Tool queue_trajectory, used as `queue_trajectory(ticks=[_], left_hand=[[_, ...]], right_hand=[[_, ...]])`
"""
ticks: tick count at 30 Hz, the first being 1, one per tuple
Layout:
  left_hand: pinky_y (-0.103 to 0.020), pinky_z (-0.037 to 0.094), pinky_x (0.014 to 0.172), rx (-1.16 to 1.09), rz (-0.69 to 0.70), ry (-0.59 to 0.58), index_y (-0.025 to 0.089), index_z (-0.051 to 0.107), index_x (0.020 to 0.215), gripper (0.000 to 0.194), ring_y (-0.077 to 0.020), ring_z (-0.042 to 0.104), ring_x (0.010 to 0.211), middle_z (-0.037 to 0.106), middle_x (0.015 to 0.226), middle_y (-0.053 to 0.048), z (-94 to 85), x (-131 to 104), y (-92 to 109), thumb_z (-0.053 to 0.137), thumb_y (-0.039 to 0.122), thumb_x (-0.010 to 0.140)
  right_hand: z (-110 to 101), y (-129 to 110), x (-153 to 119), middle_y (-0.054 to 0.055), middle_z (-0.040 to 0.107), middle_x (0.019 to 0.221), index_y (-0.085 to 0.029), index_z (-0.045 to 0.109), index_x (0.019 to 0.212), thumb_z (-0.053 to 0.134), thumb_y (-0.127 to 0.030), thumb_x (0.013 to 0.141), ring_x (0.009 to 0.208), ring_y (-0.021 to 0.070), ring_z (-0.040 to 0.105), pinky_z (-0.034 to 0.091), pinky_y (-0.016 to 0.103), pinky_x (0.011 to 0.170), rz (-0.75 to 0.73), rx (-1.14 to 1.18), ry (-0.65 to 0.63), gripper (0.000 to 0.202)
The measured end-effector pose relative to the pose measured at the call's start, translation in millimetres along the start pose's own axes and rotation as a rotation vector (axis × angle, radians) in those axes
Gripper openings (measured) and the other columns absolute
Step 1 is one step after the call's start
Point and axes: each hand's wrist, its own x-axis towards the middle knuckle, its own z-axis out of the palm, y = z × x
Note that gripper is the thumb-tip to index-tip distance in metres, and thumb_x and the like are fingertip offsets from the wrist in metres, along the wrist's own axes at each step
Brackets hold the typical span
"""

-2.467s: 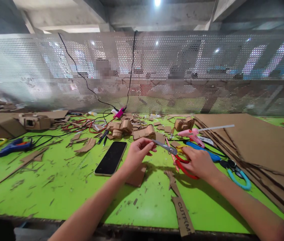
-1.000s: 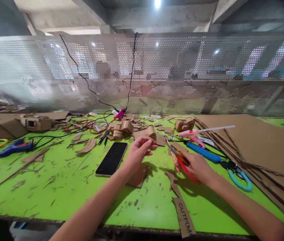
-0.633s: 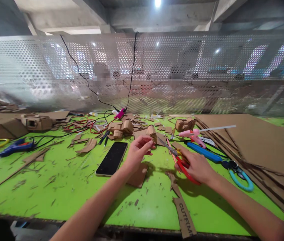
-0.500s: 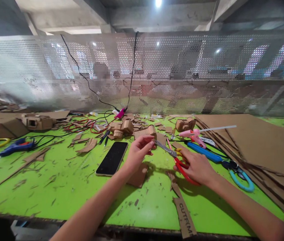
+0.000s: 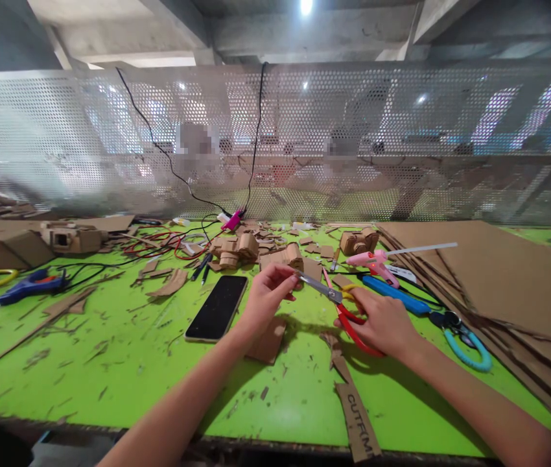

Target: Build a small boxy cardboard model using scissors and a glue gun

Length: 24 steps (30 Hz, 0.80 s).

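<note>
A small brown cardboard scrap [image 5: 289, 277] is pinched in the left hand [image 5: 264, 299], above the bright green worktop [image 5: 110, 363]. The red-handled steel scissors [image 5: 341, 306] are gripped by the right hand [image 5: 383, 321], just right of the scrap; their long axis points left at the scrap, tips touching it.

- Red-handled scissors [image 5: 341, 305]: metal blades pointing left, raised just above the green table [image 5: 110, 363].
- Small cardboard scrap [image 5: 289, 280]: pinched at the blade tips, mostly hidden.
</note>
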Motion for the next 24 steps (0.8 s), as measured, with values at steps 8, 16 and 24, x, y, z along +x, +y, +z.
queue_trajectory(ticks=[8,16,24], left_hand=[[-0.020,0.050,0.052,0.010,0.057,0.000,0.017,0.062,0.076,0.018,-0.0117,0.059,0.064,0.064,0.072,-0.001,-0.5,1.6,-1.7,0.073,0.028,0.067],[-0.018,0.047,0.050,0.007,0.023,-0.042,0.018,0.062,0.077,0.021,-0.0119,0.060,0.064,0.063,0.073,-0.001,0.3,-1.5,0.7,0.074,0.032,0.066],[-0.019,0.047,0.050,-0.019,0.015,-0.059,0.017,0.062,0.077,0.027,-0.0112,0.057,0.061,0.061,0.068,0.000,0.0,0.3,-0.5,0.076,0.035,0.063]], right_hand=[[2.9,1.7,0.4,0.007,0.072,0.101,-0.019,0.061,0.102,0.050,-0.056,0.085,0.081,0.0242,0.068,0.037,0.028,0.051,0.008,-0.036,0.157,0.042],[2.6,3.3,0.4,0.007,0.072,0.098,-0.019,0.062,0.102,0.050,-0.054,0.086,0.078,0.0220,0.067,0.037,0.028,0.053,-0.033,-0.028,0.207,0.041],[4.4,7.2,0.1,0.006,0.073,0.097,-0.019,0.063,0.098,0.052,-0.056,0.085,0.078,0.0236,0.069,0.040,0.029,0.055,-0.043,-0.036,0.170,0.041]])
